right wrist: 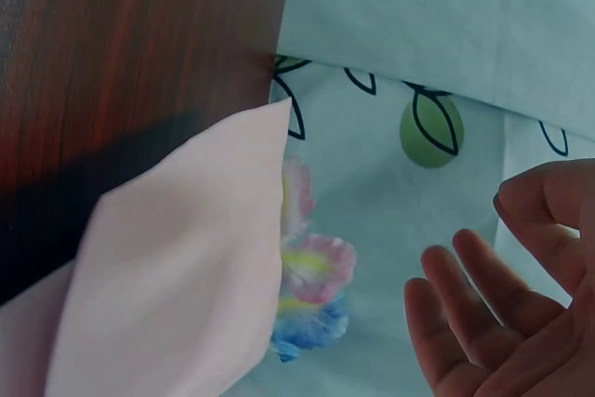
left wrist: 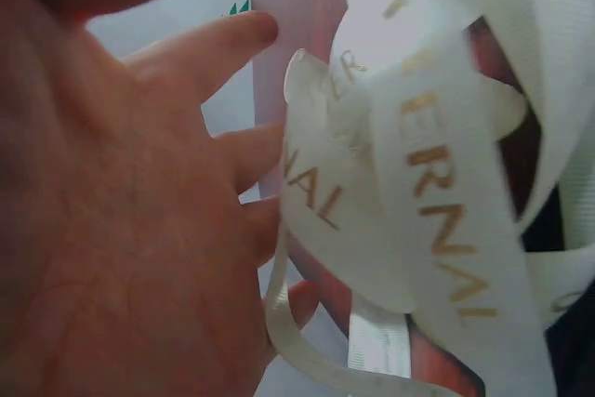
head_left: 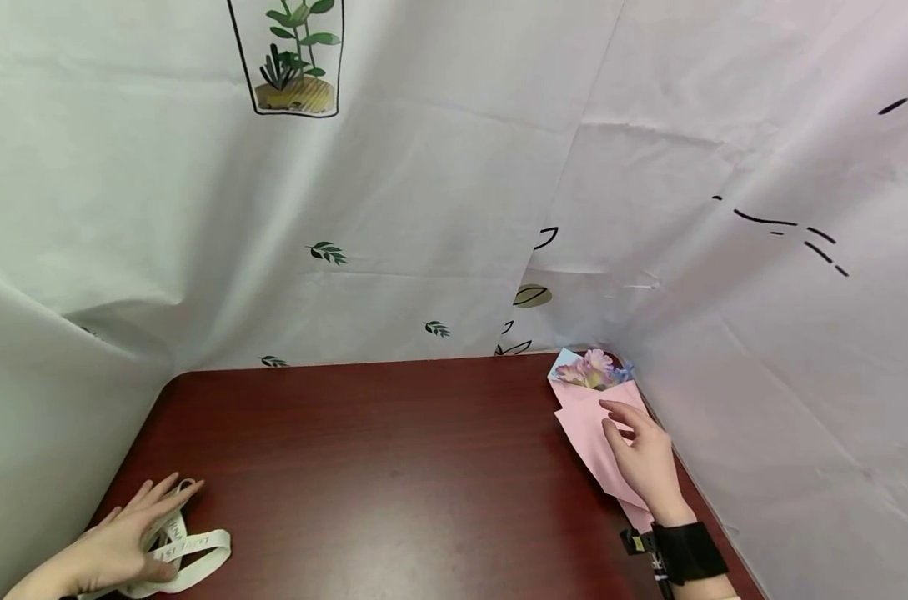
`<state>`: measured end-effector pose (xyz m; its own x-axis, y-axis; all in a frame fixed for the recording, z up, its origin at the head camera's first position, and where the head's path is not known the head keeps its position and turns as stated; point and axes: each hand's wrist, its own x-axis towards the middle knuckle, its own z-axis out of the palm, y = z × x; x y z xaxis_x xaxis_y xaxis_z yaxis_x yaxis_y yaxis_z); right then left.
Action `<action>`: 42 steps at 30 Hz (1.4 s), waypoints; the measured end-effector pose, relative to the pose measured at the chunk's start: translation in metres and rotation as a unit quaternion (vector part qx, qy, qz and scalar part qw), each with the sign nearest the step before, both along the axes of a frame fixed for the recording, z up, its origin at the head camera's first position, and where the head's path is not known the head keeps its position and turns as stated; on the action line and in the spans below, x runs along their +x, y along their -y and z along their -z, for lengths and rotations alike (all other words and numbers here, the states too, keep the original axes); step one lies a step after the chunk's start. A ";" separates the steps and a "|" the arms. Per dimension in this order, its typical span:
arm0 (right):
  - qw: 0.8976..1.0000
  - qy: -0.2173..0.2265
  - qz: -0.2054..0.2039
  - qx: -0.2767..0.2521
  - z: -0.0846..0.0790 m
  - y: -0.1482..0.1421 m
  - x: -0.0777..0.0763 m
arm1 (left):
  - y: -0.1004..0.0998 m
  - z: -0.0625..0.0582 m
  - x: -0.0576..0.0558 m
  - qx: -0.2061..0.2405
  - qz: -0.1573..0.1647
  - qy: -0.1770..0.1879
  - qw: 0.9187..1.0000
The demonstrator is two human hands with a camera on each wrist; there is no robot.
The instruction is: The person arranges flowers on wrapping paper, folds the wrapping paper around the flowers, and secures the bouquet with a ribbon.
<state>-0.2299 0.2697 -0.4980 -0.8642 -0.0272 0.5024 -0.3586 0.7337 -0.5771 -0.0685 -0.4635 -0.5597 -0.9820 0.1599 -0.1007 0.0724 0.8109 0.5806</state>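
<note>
My left hand (head_left: 123, 537) is at the table's near left corner, fingers spread over a loosely looped white ribbon (head_left: 202, 546). Gold capital letters run along the ribbon (left wrist: 446, 220) in the left wrist view, beside the palm. Over on the right, my right hand (head_left: 644, 458) hovers at a bouquet wrapped in pink paper (head_left: 596, 442), fingers loosely bent and holding nothing. Pink and blue flowers (head_left: 592, 369) show at the bouquet's far end. In the right wrist view the fingers (right wrist: 483, 304) stand apart from the wrapping paper (right wrist: 186, 248).
The dark red wooden table (head_left: 393, 467) has rounded far corners. A pale curtain (head_left: 423, 167) with printed leaves and a plant hangs behind it and along both sides. The bouquet lies along the table's right edge.
</note>
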 end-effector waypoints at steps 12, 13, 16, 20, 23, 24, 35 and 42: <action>1.000 0.006 -0.021 0.008 0.001 0.017 0.001 | -0.001 -0.002 -0.014 -0.139 -0.010 -0.088 0.986; 1.000 0.004 -0.024 0.008 0.001 0.020 0.001 | -0.003 -0.002 -0.015 -0.130 -0.012 -0.098 0.987; 0.999 -0.001 -0.033 0.005 0.001 0.027 0.001 | -0.010 -0.006 -0.019 -0.077 0.000 -0.113 0.991; 0.999 -0.002 -0.048 0.000 0.001 0.036 0.001 | -0.028 -0.016 -0.026 -0.004 0.005 -0.125 0.992; 0.998 0.017 -0.063 -0.004 0.001 0.046 0.001 | -0.051 -0.027 -0.034 0.029 -0.015 -0.150 0.988; 0.997 0.027 -0.068 -0.003 0.002 0.051 0.001 | -0.060 -0.031 -0.037 0.034 -0.024 -0.157 0.987; 0.950 0.188 -0.244 -0.047 0.026 0.168 0.021 | -0.187 -0.057 -0.080 0.152 0.047 -0.165 0.973; 0.911 0.252 -0.296 -0.139 0.029 0.220 0.037 | -0.249 -0.050 -0.096 0.197 0.147 -0.120 0.962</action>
<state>-0.1933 0.0502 -0.5270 -0.8618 -0.4961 0.1054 -0.2828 0.2976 -0.9118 -0.1648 -0.2147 -0.5096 -0.8761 0.4127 0.2491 0.4354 0.4557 0.7764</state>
